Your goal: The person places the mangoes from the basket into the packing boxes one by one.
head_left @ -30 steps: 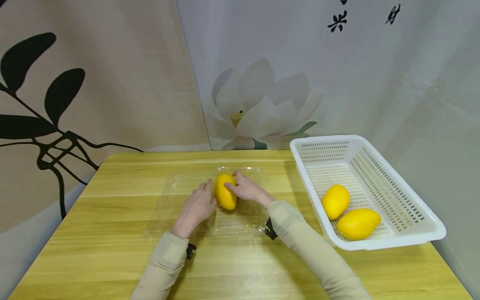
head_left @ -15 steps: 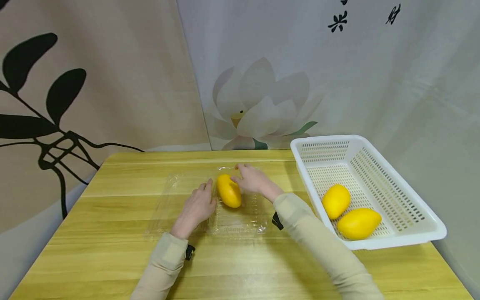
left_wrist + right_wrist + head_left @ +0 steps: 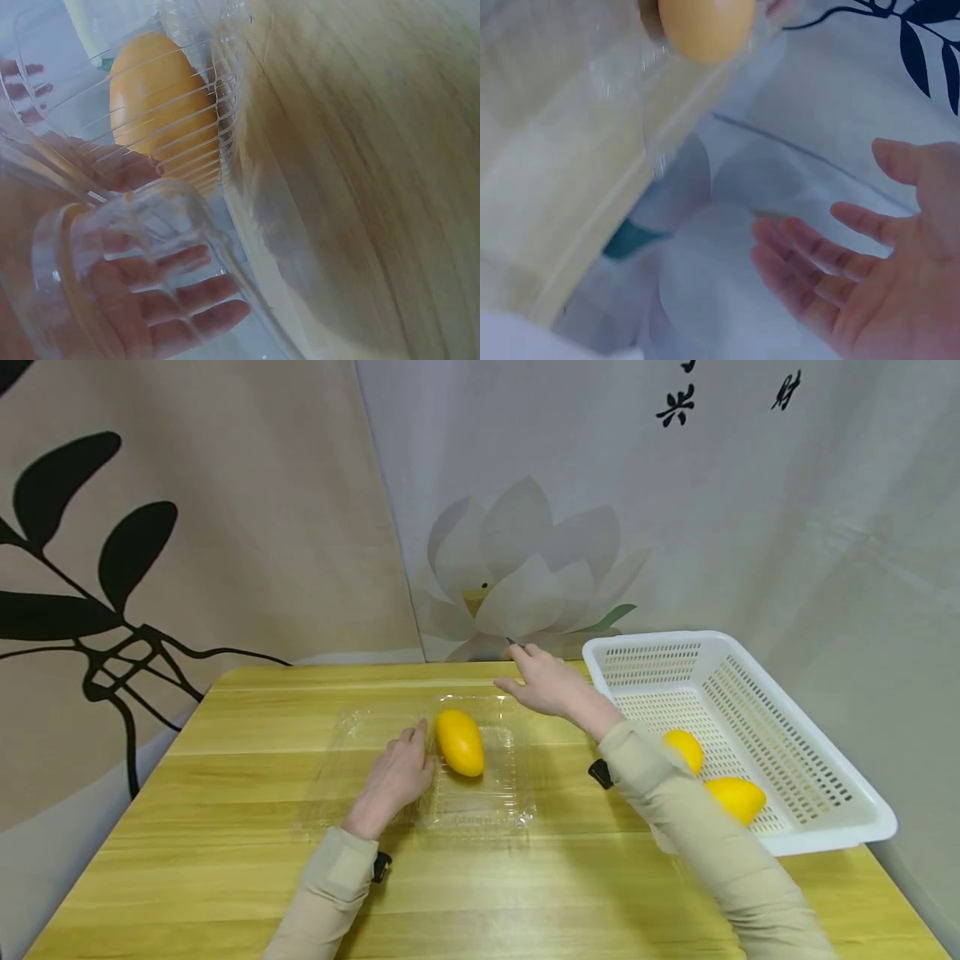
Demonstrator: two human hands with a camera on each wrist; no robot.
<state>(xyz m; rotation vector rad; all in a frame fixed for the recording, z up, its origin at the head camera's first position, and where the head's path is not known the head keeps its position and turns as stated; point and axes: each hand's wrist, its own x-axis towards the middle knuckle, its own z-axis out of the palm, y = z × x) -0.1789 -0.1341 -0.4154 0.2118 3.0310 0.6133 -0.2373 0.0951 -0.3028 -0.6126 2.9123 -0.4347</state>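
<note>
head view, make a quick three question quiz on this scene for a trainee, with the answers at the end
1. Multiple choice: where does the yellow fruit outside the white basket lie?
a) on the bare table
b) in the clear container
c) behind the white basket

2. True or false: the right hand holds nothing.

3. Count: how many yellow fruits show inside the white basket?

Key: 1 b; 2 true; 3 two.

The wooden table [image 3: 480, 910] carries a clear container [image 3: 497, 793] — and a white basket [image 3: 765, 727].
</note>
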